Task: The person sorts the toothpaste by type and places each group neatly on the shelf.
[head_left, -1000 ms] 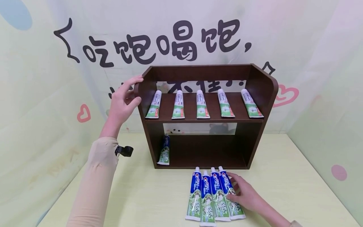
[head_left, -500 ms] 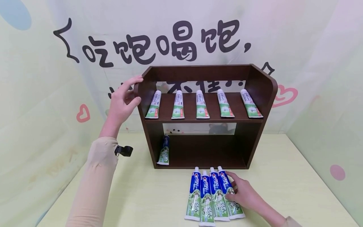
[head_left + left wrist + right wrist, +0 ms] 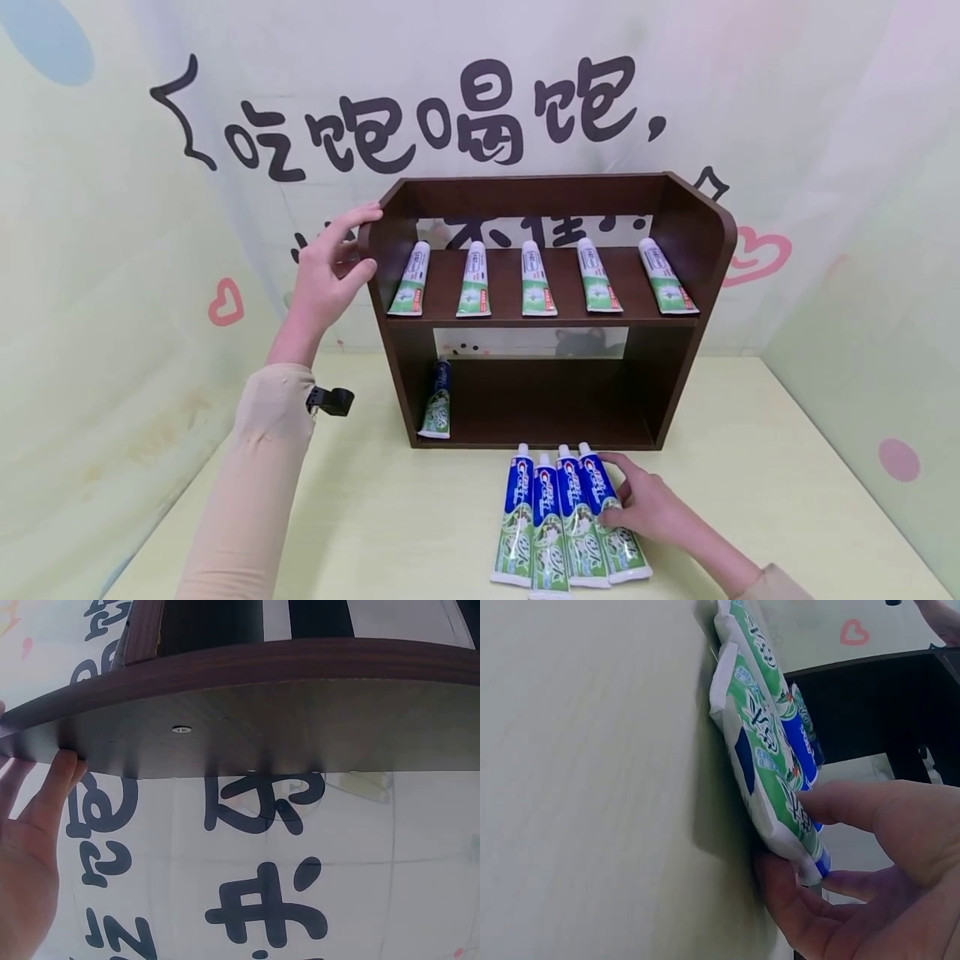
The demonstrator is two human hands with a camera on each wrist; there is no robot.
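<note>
My left hand (image 3: 327,271) grips the upper left edge of a dark brown wooden shelf (image 3: 547,193). In the left wrist view, that hand's thumb lies against the outer face of the side panel (image 3: 247,724). In front of the shelf, several blue and green toothpaste tubes (image 3: 514,525) lie side by side on the table. At the right end of this row, my right hand (image 3: 651,508) holds the outermost toothpaste tube (image 3: 617,525). The right wrist view has the thumb (image 3: 847,804) on top of that tube and the fingers at its side and under its edge.
Several white and green toothpaste tubes (image 3: 537,279) stand spaced along the upper tier. One blue and green tube (image 3: 436,400) leans at the left end of the lower tier. A printed cloth (image 3: 480,50) hangs behind the pale yellow table (image 3: 375,517).
Both hands keep their places on the shelf and the right-hand tube. Only a slight shift of the whole head view shows.
</note>
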